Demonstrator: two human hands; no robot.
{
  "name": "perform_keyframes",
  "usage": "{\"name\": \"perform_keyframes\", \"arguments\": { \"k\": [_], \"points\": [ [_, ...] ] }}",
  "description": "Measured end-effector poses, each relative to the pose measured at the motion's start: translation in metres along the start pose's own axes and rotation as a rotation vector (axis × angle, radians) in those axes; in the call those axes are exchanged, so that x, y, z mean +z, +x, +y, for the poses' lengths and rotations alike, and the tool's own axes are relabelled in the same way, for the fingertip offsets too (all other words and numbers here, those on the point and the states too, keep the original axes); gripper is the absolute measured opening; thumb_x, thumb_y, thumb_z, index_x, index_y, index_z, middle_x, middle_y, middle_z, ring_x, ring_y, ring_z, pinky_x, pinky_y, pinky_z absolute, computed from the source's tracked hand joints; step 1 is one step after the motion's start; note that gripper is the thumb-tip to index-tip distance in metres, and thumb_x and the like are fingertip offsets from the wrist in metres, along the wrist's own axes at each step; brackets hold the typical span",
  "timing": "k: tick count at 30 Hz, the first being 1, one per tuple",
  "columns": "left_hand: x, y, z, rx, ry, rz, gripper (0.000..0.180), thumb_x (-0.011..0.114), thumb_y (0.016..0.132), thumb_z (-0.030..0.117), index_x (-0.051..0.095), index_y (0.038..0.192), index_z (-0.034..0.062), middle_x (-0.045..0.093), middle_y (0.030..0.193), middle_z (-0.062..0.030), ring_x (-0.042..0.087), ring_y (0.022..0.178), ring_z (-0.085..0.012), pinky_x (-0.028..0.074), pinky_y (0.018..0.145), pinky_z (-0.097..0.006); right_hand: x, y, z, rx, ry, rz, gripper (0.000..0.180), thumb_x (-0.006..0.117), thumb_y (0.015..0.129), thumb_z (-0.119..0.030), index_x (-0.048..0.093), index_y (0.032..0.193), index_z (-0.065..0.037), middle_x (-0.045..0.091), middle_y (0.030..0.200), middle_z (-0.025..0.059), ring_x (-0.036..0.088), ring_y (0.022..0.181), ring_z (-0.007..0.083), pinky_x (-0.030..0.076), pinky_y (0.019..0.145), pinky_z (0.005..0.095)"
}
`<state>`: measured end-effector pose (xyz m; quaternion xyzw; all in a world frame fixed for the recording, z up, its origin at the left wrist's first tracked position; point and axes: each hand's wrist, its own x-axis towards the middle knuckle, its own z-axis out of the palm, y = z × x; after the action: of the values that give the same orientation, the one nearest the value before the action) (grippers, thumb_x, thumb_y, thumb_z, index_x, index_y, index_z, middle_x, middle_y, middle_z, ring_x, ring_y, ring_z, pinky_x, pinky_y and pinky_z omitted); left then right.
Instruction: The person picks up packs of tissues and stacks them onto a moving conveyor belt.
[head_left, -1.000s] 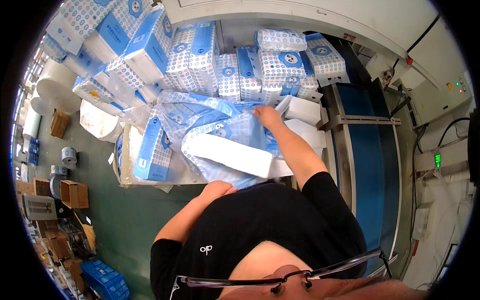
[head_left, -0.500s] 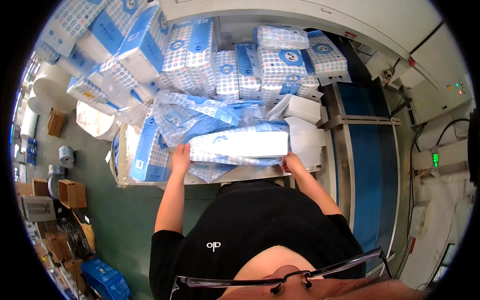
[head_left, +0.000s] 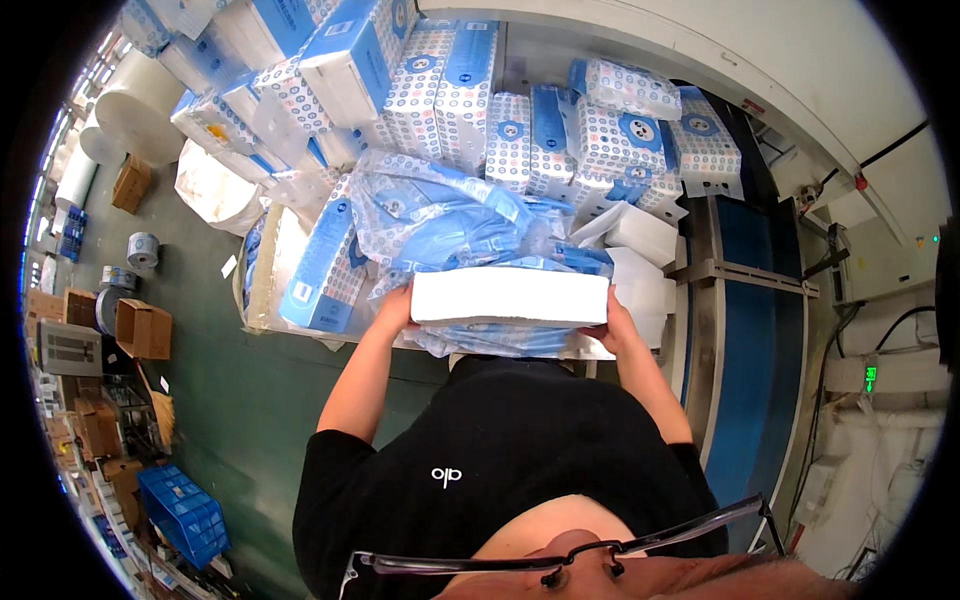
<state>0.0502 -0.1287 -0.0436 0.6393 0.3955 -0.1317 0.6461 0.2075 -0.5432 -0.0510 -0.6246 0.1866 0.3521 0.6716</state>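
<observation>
A long white stack of tissue-like sheets (head_left: 510,295) lies level between my hands, its broad white side bare. My left hand (head_left: 398,305) grips its left end, and my right hand (head_left: 615,322) grips the right end; both sets of fingers are partly hidden behind the stack. Crumpled blue-and-white printed plastic bags (head_left: 450,215) lie just beyond it on the table. More of the printed film (head_left: 490,340) shows below the stack's near edge. Whether the stack touches this film, I cannot tell.
Filled printed packs (head_left: 440,90) are piled along the table's far side, and one blue pack (head_left: 325,265) leans at the left. White stacks (head_left: 642,235) sit at the right, beside a blue conveyor belt (head_left: 748,350). Boxes (head_left: 143,328) and a blue crate (head_left: 183,510) stand on the floor at left.
The white stack showed printed film along its far side and left end; now its side is bare white and looks nearer. My hands have shifted to grip its ends. The whole view has shifted.
</observation>
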Motion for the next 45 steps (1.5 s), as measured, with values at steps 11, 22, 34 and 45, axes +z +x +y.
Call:
{"name": "perform_keyframes", "arguments": {
  "k": [11,22,34,45],
  "points": [
    [0.009,-0.003,-0.008,0.439,0.622,-0.02,0.06,0.061,0.088,0.046,0.054,0.123,-0.003,0.057,0.122,-0.0191,0.057,0.109,-0.0312,0.044,0.092,-0.039,0.033,0.016,-0.029,-0.849,-1.174,-0.185,0.047,0.069,0.082,-0.033,0.057,0.122,-0.012,0.063,0.108,0.0128,0.062,0.099,0.0287,0.051,0.084,0.0399],
    [0.002,-0.002,-0.042,0.276,0.302,-0.055,0.074,0.069,0.08,0.047,0.046,0.133,0.0016,0.062,0.118,-0.0201,0.063,0.103,-0.0333,0.048,0.09,-0.038,0.01,0.001,-0.004,-0.234,-0.242,0.162,0.059,0.059,0.09,-0.041,0.043,0.134,-0.005,0.057,0.121,0.0143,0.055,0.11,0.0299,0.045,0.091,0.0434],
    [0.035,-0.049,-0.025,0.807,0.223,0.171,0.087,0.087,0.061,0.022,0.043,0.133,0.001,0.052,0.125,-0.0174,0.053,0.117,-0.0299,0.043,0.097,-0.039,0.01,-0.055,0.011,-0.64,-0.191,0.042,0.095,0.088,0.057,-0.006,0.035,0.135,0.0,0.053,0.125,0.0141,0.051,0.118,0.0254,0.046,0.098,0.0396],
    [0.069,-0.021,-0.073,0.767,0.088,0.11,0.079,0.089,0.06,0.013,0.048,0.127,-0.0005,0.06,0.118,-0.0117,0.058,0.109,-0.0231,0.046,0.094,-0.036,-0.003,-0.038,0.048,-0.703,-0.63,0.089,0.066,0.08,0.072,-0.008,0.046,0.129,0.001,0.055,0.126,0.0169,0.057,0.112,0.0276,0.046,0.094,0.0374]
  ]
}}
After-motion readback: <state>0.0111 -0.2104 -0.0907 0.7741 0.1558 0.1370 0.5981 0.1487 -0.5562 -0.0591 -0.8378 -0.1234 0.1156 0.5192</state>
